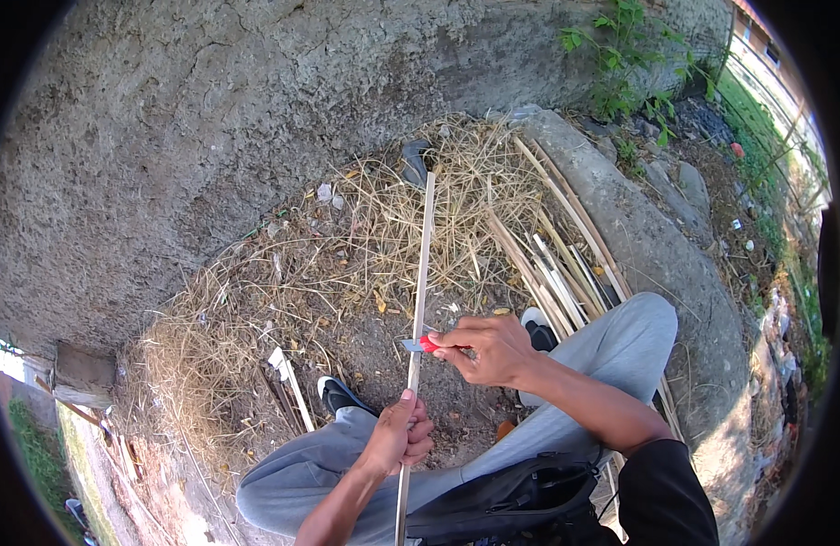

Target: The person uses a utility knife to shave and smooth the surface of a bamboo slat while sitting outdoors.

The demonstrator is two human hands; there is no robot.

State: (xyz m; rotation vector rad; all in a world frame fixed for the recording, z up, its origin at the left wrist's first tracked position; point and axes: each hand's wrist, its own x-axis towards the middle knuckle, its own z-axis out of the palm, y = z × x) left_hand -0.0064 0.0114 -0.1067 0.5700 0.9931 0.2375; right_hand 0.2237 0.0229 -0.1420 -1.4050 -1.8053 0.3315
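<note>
Left hand (399, 435) grasps stick (424, 264) | right hand (495, 350) grasps red knife (428, 344), blade across stick | straw (475, 187) along ground's (370, 332) wall (256, 118) edge | loose sticks (558, 282) beside rock (638, 218)

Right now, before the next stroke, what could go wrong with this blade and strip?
The left hand grips the wooden strip just on the near side of the knife in the right hand, so a slip toward the body could cut its thumb.

The grey trousers lie close too; an overshoot might reach a leg.

The strip is long and thin, so its far end might wobble and turn the blade.
</note>
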